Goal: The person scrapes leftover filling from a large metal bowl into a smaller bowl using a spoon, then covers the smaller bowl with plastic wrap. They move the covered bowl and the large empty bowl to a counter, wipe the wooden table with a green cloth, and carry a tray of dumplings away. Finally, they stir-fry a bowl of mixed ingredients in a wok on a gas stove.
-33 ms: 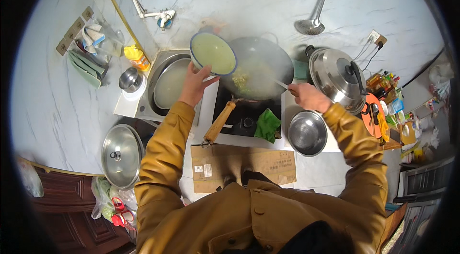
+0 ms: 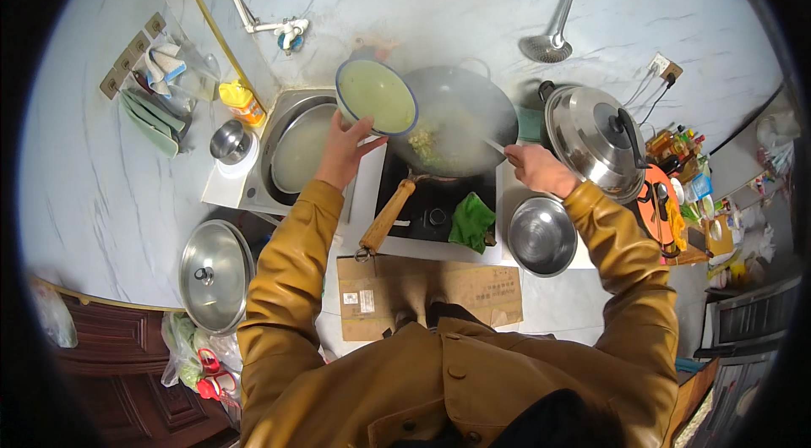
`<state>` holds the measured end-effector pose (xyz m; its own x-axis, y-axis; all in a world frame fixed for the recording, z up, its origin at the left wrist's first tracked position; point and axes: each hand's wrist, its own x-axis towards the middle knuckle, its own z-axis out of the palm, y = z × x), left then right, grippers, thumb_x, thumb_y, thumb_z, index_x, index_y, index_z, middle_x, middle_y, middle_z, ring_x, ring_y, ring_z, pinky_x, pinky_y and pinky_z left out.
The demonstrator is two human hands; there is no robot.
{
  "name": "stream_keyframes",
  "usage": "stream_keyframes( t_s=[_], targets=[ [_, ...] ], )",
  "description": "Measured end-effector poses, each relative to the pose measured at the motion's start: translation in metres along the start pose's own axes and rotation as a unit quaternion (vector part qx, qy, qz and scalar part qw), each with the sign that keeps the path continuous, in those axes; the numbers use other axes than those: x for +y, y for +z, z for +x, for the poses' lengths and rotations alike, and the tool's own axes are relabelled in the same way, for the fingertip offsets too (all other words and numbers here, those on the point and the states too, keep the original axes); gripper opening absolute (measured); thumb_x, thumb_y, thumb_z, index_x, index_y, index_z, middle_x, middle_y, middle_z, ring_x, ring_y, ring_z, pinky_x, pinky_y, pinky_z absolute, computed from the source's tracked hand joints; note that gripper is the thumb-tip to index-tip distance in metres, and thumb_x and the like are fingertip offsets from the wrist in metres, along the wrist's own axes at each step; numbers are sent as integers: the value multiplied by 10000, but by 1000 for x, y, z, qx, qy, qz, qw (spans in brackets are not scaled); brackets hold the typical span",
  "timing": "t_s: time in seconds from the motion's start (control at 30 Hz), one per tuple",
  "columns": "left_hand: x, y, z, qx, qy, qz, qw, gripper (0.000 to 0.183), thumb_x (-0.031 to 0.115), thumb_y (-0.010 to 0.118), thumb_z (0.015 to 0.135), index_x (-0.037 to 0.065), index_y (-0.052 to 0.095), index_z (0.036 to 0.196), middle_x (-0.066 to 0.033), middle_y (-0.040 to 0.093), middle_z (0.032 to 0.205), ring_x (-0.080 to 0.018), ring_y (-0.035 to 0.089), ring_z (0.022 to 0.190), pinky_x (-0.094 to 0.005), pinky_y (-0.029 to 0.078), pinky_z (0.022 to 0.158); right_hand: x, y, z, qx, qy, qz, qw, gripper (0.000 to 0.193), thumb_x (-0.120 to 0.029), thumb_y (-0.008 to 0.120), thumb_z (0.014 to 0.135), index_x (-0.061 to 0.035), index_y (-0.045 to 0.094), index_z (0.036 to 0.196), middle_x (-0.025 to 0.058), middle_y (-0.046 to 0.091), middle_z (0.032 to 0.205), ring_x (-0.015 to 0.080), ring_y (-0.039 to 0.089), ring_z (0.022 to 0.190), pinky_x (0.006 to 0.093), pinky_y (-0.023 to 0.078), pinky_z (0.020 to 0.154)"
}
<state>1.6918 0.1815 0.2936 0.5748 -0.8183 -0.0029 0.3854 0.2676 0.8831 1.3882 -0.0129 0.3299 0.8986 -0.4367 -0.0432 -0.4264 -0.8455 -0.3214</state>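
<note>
A blue-rimmed bowl [image 2: 377,98] of pale yellowish-green liquid is tilted beside the left side of the wok. My left hand [image 2: 341,149] grips its lower edge, fingers closed on the rim. The dark wok [image 2: 480,101] sits on a black cooktop [image 2: 401,210], steam rising from it. Pale chopped food [image 2: 422,142] lies at the bottom left of the wok. My right hand [image 2: 541,169] is wrapped round the handle of a utensil [image 2: 495,146] that reaches into the wok from the right. Steam hides its working end, so its kind is unclear.
The wok's wooden handle [image 2: 387,218] points toward me, near a green cloth [image 2: 472,221]. A steel bowl [image 2: 542,235] and a large lid [image 2: 591,139] stand at right. Left is a sink [image 2: 263,186] with a basin [image 2: 297,152]. A skimmer [image 2: 551,44] hangs on the wall.
My right hand has shifted slightly to the left with the utensil, and its forearm with it. The bowl and my left hand stay nearly in place.
</note>
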Motion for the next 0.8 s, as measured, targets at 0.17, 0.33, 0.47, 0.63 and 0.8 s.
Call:
stream_keyframes(
  t_s=[0.17,0.33,0.47,0.63,0.8],
  targets=[
    [-3,3,2,-13,2,27,1000,428,72,606,879,65,406,1257,-68,543,1098,-178,585,985,-423,566,834,33,58,34,80,15,0,997,414,-50,582,757,-22,531,1167,255,595,980,434,573,932,464,471,831],
    [-12,0,0,-3,-5,30,1000,467,68,616,869,69,395,1281,-74,540,1104,-195,581,1029,-420,565,837,16,-12,12,-26,-62,-88,994,334,-49,581,744,-27,593,1077,199,645,842,397,615,851,462,492,779],
    [-15,-2,3,-9,1,33,999,558,53,651,832,69,373,1316,-90,520,1136,-221,589,1020,-396,577,799,2,-61,-5,-152,-17,-134,979,294,-67,585,740,-29,609,1031,203,644,861,398,615,856,462,493,746],
    [-18,7,10,9,26,66,997,646,38,674,813,74,331,1359,-98,486,1181,-223,589,1030,-391,575,790,28,-2,23,3,-38,-16,999,288,-54,570,766,-14,601,1049,221,643,886,414,606,875,477,484,752],
    [-17,11,14,-11,43,99,994,645,67,656,845,85,307,1387,-93,434,1204,-220,568,1052,-395,563,821,41,49,46,57,-2,1,998,457,-83,602,779,-37,527,1227,237,609,954,415,586,929,458,474,826]
  ],
)
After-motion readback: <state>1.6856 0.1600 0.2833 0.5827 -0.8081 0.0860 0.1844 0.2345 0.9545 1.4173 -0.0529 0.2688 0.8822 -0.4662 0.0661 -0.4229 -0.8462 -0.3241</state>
